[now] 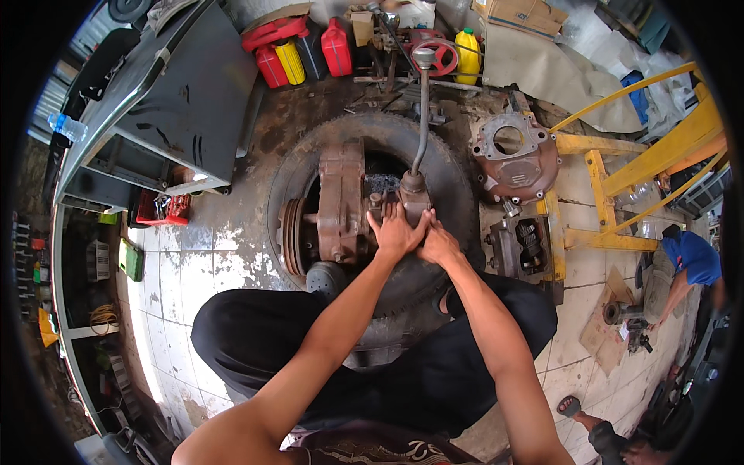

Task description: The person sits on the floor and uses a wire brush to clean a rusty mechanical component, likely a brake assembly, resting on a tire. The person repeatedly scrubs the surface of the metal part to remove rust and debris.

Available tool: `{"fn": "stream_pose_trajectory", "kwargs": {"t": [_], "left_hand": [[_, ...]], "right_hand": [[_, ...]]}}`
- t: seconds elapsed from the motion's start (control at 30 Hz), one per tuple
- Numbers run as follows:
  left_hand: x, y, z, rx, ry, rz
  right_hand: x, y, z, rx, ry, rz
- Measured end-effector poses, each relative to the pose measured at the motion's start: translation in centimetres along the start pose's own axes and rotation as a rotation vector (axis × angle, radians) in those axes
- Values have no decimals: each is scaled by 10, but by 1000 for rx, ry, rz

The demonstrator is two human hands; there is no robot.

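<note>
Squats in black trousers (248, 333), knees spread at the near side of a big tyre (453, 174) lying flat; reaches forward with both arms; lays the left hand (397, 235) palm down, fingers spread apart and clamped on nothing, against the foot of the lever base (415, 200); sets the right hand (440, 246) just beside, close to the left thumb, at the near right edge of the same block; cannot tell any curl of the right grip, for want of a view of the fingertips.

Under and before the hands, the brown metal housing (341, 190), resting over the middle of the tyre; on its left end, a grooved pulley (292, 236); out of the base, a bent lever (423, 124), rising to a knob.

To judge by the thick metal, likely heavy, stiff and hard to break; perhaps slippery in places from oil or grime; best held low under the solid body, one hand to each side; best not lifted by the slim lever, nor by the pulley, possibly free to turn.

Farther right, an open gear casing (508, 240), a bell-shaped casting (523, 172) and a yellow frame (612, 239); to the left, a red tray (167, 211) and a grey counter (190, 101); at far right, a co-worker in a blue shirt (692, 257), bending over a metal part (632, 313); farthest, red jerrycans (335, 50) and a yellow jug (467, 58).
</note>
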State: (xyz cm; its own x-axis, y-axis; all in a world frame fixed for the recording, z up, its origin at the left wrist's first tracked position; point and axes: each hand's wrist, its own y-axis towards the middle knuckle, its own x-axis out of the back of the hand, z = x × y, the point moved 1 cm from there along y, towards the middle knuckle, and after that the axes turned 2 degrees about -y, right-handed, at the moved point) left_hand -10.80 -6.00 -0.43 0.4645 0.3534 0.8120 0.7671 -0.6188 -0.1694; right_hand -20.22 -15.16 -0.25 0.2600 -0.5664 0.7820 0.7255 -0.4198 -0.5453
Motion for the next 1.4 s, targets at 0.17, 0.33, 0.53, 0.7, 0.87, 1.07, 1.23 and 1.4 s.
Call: {"fn": "stream_pose_trajectory", "kwargs": {"t": [0.17,0.33,0.53,0.7,0.87,1.07,1.23,1.4], "left_hand": [[26,41,-2,169,128,327],[7,-11,0,-70,79,41],[19,20,5,115,56,108],[19,7,7,155,-4,97],[0,-10,-17,50,-78,-58],[26,22,-5,233,-110,150],[12,2,-3,82,3,71],[17,19,6,91,35,116]], "right_hand": [[9,-5,15,1,110,15],[19,-7,7,-3,88,-17],[14,-9,26,25,98,-6],[-1,-2,24,57,56,-3],[-30,22,-26,216,-138,-166],[4,-4,19,74,62,-32],[3,-1,10,70,7,-29],[9,-9,20,69,53,-28]]}}
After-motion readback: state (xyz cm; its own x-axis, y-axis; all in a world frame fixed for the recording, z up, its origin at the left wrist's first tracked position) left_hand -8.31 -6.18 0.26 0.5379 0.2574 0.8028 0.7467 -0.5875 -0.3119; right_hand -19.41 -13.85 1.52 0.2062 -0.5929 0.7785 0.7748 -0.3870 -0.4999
